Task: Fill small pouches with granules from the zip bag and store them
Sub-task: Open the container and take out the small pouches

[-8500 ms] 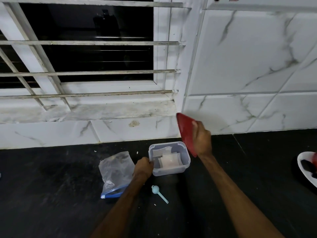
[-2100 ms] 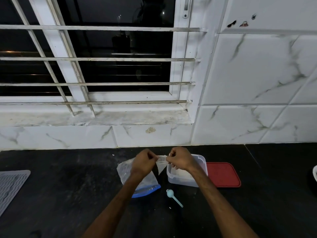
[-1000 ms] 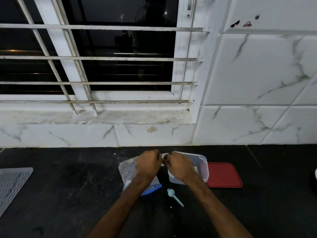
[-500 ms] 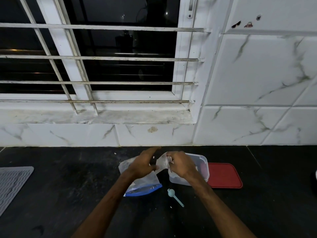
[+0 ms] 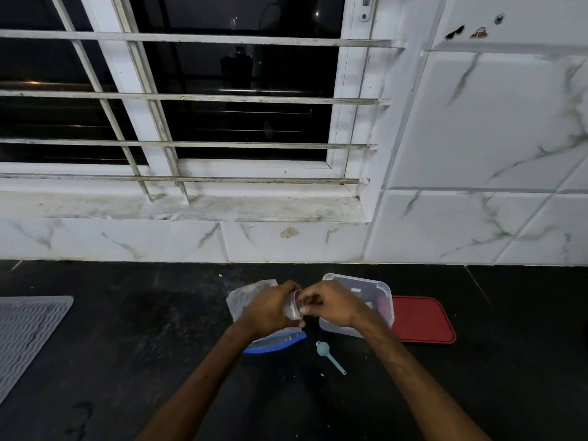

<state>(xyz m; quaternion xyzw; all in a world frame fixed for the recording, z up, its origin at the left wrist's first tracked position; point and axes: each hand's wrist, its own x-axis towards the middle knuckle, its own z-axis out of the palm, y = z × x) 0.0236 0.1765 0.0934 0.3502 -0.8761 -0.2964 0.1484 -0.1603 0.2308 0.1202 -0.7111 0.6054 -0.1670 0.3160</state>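
A small clear pouch (image 5: pixel 293 308) is held above the black counter, between my two hands. My left hand (image 5: pixel 270 308) grips its left side and my right hand (image 5: pixel 331 305) pinches its upper edge with thumb and fingers. Under my left hand lies the clear zip bag (image 5: pixel 246 297) with a blue zip strip (image 5: pixel 276 340). A clear plastic box (image 5: pixel 378 289) stands open behind my right hand; what lies in it is mostly hidden. A small pale blue scoop (image 5: pixel 327 353) lies on the counter in front of the box.
The red lid (image 5: pixel 421 318) lies flat to the right of the box. A grey ribbed mat (image 5: pixel 25 332) sits at the far left edge. The white tiled wall (image 5: pixel 445 224) and barred window close off the back of the counter.
Since half a second ago my left hand's fingers have curled round the pouch, and both hands have drawn close together on it. The box, lid, scoop and zip bag have stayed put.
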